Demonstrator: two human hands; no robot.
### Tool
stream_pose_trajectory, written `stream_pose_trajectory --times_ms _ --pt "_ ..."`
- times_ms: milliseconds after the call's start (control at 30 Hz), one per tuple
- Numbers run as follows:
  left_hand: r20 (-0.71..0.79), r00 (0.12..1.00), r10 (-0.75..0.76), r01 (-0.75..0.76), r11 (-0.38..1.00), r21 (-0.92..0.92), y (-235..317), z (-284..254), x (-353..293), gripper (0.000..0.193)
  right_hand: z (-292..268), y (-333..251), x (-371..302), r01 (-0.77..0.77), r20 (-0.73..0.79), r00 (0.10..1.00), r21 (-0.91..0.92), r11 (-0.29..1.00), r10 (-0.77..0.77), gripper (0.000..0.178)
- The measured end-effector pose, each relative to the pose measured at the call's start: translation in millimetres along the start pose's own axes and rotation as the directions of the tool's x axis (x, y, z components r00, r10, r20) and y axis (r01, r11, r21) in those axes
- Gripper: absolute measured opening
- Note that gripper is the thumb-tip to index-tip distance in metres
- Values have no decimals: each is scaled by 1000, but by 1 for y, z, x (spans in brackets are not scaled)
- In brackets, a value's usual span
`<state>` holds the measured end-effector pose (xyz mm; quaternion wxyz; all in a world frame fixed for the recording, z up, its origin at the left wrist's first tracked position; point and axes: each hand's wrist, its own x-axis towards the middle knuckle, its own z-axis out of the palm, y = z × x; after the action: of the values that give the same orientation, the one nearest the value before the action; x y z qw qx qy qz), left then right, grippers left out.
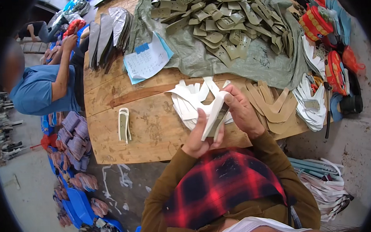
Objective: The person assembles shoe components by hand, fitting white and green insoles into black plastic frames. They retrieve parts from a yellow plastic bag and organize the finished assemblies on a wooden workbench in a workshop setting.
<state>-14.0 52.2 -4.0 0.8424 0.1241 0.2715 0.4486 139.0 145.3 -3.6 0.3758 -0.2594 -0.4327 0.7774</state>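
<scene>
Between my hands is a bent white strip-like piece with an olive-green inner side, looking like a cut shoe-upper part. My left hand grips its lower end, thumb on the near face. My right hand pinches its upper end between thumb and fingers. Just beyond lies a fanned stack of white U-shaped pieces, partly hidden by my hands. To its right is a stack of tan U-shaped pieces. Off to the left, a folded olive piece with white edging rests alone on the wooden table.
A big heap of olive pieces with holes covers a grey-green sack at the back. Handwritten paper and grey curved sheets lie back left. More white pieces sit right. A person in blue works at left.
</scene>
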Motion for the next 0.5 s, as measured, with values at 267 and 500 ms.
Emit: stream_pose_trajectory --times_ms 267,500 --pt "-66 996 60 -47 980 191 2 6 -13 26 18 -2 -12 -310 -14 950 -112 944 310 28" --pt "-76 997 0 10 992 124 11 14 -16 36 3 -16 -8 -147 -14 989 -252 957 148 27"
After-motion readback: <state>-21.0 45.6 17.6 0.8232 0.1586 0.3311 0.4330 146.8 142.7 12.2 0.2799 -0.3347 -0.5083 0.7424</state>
